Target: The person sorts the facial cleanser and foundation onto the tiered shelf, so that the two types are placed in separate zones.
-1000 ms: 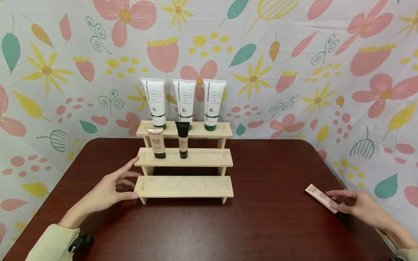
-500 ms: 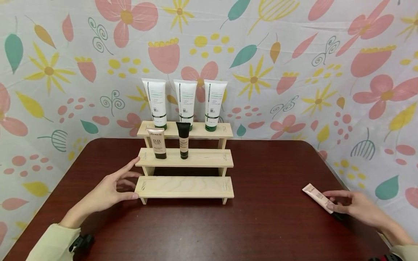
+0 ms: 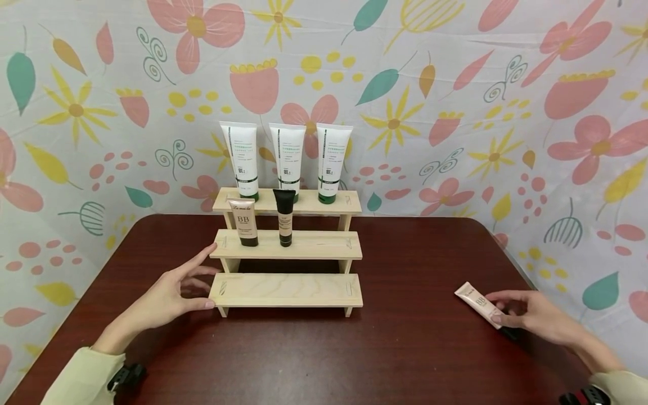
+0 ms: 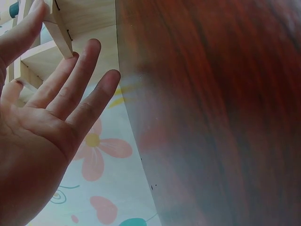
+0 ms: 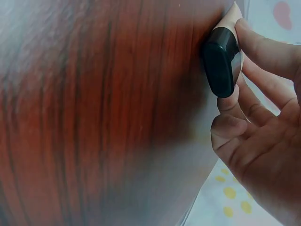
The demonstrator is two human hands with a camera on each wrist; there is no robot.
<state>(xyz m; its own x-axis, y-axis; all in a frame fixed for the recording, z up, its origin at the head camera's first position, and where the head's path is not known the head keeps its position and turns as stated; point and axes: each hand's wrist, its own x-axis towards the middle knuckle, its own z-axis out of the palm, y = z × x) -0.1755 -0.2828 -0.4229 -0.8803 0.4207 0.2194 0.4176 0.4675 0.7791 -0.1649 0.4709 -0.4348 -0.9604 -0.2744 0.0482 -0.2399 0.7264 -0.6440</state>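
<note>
My right hand pinches a pale pink BB cream tube between thumb and fingers at the right of the table. Its black cap faces the camera in the right wrist view. My left hand rests against the left end of a three-tier wooden display stand, index fingertip at the middle tier and thumb at the lowest. Its other fingers extend loosely in the left wrist view. On the middle tier stand another BB cream tube and a slim black-and-beige tube, both upright.
Three white tubes with green caps, such as the right one, stand on the top tier. A dark red-brown table carries the stand. Behind it hangs a flower-patterned cloth.
My right hand has moved a little to the left, taking the BB cream tube with it. The left hand stays at the stand.
</note>
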